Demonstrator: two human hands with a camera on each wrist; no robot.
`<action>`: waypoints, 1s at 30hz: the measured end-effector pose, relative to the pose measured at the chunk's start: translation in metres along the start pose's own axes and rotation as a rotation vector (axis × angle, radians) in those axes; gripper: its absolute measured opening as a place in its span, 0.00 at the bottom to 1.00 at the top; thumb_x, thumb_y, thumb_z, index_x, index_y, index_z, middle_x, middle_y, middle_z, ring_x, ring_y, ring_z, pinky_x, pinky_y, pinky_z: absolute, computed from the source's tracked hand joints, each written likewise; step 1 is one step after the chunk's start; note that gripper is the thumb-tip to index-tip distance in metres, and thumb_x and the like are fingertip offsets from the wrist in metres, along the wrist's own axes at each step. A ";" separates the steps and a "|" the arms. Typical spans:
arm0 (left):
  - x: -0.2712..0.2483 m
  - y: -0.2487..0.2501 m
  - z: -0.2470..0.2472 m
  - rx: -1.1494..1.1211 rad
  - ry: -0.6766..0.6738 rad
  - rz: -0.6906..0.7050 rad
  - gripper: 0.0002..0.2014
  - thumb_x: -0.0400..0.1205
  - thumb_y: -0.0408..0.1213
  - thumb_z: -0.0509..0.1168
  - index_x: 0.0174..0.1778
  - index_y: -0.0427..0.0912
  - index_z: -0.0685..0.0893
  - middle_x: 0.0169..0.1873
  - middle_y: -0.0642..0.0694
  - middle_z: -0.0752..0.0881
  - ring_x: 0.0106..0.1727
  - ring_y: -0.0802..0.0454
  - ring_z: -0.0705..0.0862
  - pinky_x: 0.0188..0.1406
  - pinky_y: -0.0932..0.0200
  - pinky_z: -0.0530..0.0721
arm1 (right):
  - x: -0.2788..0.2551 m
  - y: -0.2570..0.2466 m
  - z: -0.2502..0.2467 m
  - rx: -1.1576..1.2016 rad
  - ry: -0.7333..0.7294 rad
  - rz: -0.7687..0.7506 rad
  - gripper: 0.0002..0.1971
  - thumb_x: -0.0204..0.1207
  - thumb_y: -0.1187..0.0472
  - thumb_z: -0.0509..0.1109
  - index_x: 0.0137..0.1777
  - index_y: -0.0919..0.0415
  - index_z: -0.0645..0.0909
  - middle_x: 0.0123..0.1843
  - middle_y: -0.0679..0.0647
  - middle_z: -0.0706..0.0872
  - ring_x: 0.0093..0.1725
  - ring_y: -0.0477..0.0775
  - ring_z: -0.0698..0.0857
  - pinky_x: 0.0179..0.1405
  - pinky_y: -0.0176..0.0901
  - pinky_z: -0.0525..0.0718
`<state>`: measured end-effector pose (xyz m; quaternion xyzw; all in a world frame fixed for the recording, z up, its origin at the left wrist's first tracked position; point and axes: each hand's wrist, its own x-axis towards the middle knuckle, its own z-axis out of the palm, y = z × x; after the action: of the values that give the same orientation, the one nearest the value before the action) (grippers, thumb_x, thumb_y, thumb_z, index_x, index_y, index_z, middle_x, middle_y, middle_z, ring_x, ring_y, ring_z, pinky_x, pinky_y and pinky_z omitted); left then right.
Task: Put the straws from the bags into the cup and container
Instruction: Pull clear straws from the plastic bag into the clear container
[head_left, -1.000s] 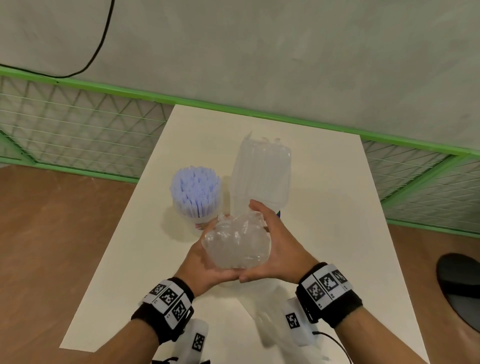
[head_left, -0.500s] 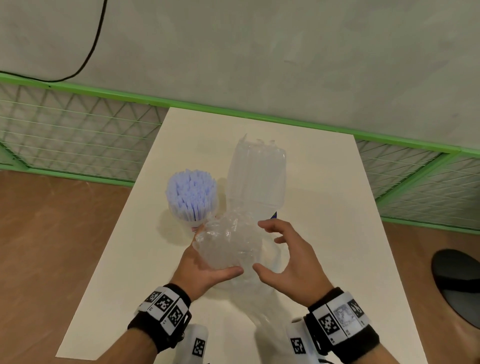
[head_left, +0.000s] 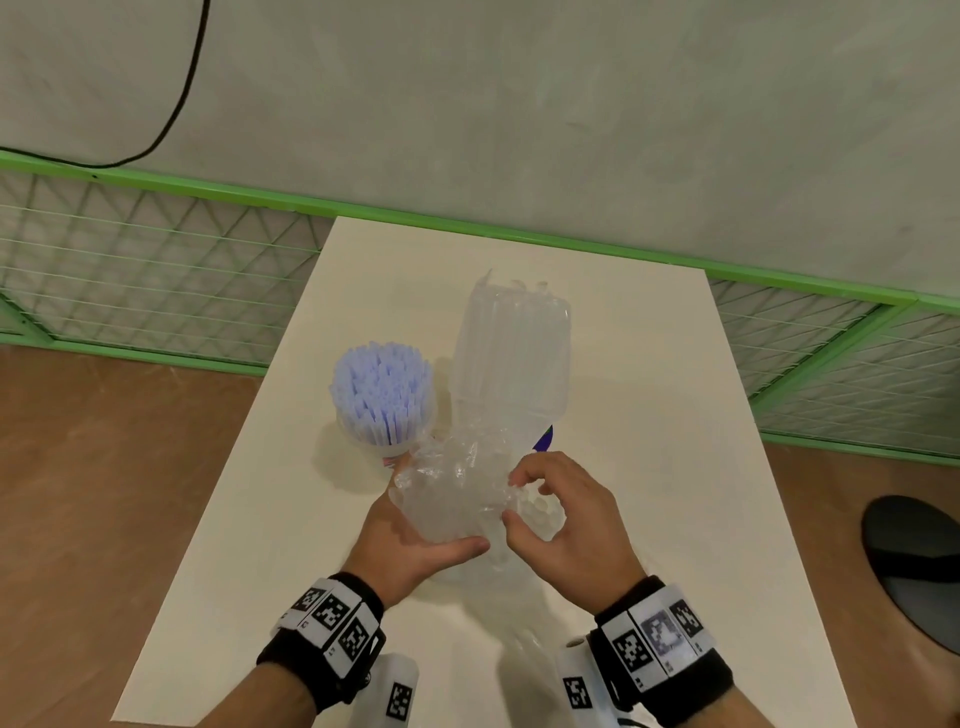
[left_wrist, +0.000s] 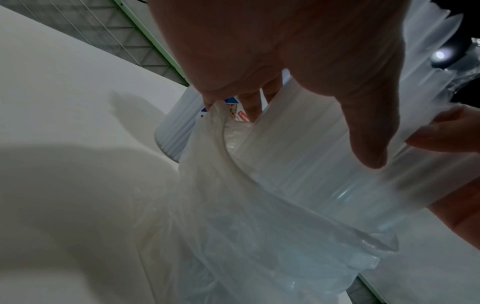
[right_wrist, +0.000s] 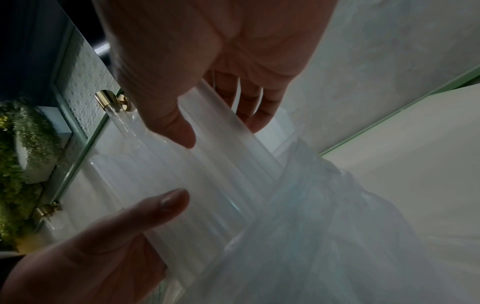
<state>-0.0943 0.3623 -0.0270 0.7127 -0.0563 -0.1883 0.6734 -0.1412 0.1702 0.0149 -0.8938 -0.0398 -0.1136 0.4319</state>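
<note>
A clear cup packed with lilac straws stands left of centre on the white table; its ribbed side shows in the left wrist view. A thick bundle of clear straws leans away from me, its near end in a scrunched clear bag. My left hand grips that end, thumb across the straws. My right hand curls on the bundle from the right, with the straws between its thumb and fingers. A purple-blue corner peeks from behind.
More loose clear plastic lies on the table between my wrists. A green-framed mesh fence runs behind the table under a grey wall with a black cable. A dark round object sits on the wooden floor at right.
A second ago both hands cupped the scrunched bag. The right hand then let go and drew back, and now it has closed in again on the bundle's right side.
</note>
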 end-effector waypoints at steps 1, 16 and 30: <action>0.000 0.000 0.000 0.000 0.001 -0.002 0.41 0.61 0.27 0.86 0.68 0.48 0.76 0.57 0.51 0.89 0.60 0.55 0.87 0.61 0.62 0.84 | -0.001 0.000 0.001 0.011 0.000 0.034 0.13 0.69 0.63 0.76 0.50 0.51 0.79 0.48 0.40 0.85 0.53 0.45 0.84 0.53 0.32 0.77; 0.003 -0.002 -0.001 0.008 0.040 -0.004 0.42 0.59 0.31 0.87 0.68 0.49 0.76 0.57 0.49 0.89 0.61 0.55 0.87 0.62 0.61 0.83 | -0.012 -0.007 0.006 0.086 0.101 -0.064 0.06 0.77 0.63 0.65 0.51 0.53 0.78 0.45 0.40 0.79 0.46 0.45 0.81 0.48 0.31 0.75; 0.003 0.002 0.001 0.021 0.049 0.017 0.40 0.61 0.34 0.87 0.67 0.49 0.78 0.59 0.48 0.89 0.62 0.51 0.87 0.65 0.47 0.83 | -0.018 0.004 0.032 -0.012 0.203 -0.169 0.06 0.77 0.63 0.70 0.50 0.55 0.76 0.46 0.45 0.81 0.47 0.45 0.80 0.49 0.32 0.77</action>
<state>-0.0918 0.3602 -0.0254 0.7236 -0.0478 -0.1646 0.6686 -0.1528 0.1929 -0.0119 -0.8738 -0.0704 -0.2394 0.4175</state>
